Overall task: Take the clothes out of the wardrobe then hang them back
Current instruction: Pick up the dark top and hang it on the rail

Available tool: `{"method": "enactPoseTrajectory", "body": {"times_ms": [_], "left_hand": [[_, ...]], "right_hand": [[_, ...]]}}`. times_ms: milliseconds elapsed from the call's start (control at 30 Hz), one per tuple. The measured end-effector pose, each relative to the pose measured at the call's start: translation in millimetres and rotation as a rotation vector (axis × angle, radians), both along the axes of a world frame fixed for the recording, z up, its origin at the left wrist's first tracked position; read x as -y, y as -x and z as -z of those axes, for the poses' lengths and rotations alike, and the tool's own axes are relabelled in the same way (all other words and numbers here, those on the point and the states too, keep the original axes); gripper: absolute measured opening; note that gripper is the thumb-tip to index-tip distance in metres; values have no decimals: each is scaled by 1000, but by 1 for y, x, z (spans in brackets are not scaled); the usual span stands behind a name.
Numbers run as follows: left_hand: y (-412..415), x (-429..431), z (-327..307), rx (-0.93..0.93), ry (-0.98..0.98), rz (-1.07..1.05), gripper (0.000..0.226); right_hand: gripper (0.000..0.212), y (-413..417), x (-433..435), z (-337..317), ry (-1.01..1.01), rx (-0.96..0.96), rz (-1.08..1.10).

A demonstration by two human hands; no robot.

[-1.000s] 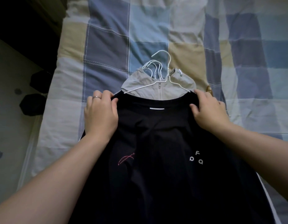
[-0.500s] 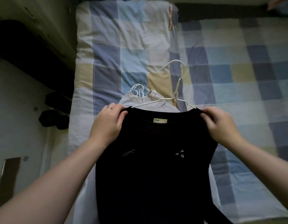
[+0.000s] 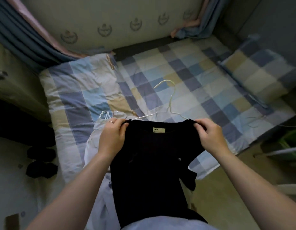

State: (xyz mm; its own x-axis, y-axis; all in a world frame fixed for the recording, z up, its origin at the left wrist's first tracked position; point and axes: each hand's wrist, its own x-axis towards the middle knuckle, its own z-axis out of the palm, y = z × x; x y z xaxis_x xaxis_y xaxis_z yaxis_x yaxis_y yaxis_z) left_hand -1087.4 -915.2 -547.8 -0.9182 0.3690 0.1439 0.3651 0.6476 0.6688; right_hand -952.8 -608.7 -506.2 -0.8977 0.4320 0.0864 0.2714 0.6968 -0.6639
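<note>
The person stands at the edge of the bed [image 3: 202, 90] with both arms extended. The left hand [image 3: 113, 136] pinches one shoulder of a black shirt [image 3: 152, 171], fingers curled over the cloth. A ring [image 3: 111, 121] is on one finger. The right hand [image 3: 210, 136] grips the opposite shoulder in the same manner. The shirt is held up off the bed and spread between the two hands, its body hanging down toward the person. A pale label [image 3: 159, 130] shows inside the collar. A white wire hanger [image 3: 169, 103] sits in the neck opening: its arms run out to the shoulders at the fingertips, and its hook points away from the person, over the bed. Whether the fingers also hold the wire cannot be told. Below the left hand a pile [image 3: 92, 146] of pale garments lies on the bed, with spare hangers [image 3: 104, 114] bunched at its far end. A checked pillow [image 3: 260, 73] lies at the right end of the bed. Two dark items [image 3: 41, 161] sit on the floor to the left, too dim to identify.
</note>
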Motion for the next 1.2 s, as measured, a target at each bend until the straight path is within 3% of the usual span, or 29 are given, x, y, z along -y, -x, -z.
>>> {"method": "enactPoseTrajectory", "body": {"times_ms": [300, 633, 800, 933, 1200], "left_hand": [[-80, -155, -65, -54, -90, 286, 15], [-222, -388, -144, -191, -235, 615, 18], [-311, -504, -170, -231, -285, 803, 26], [-377, -586, -190, -292, -337, 930, 14], [-508, -743, -226, -277, -439, 1210, 17]], "right_hand": [[16, -162, -101, -54, 17, -122, 279], [20, -372, -239, -121, 18, -306, 586], [20, -482, -295, -143, -75, -321, 776], [18, -559, -327, -161, -219, -314, 949], [18, -689, -375, -196, -349, -283, 1271]]}}
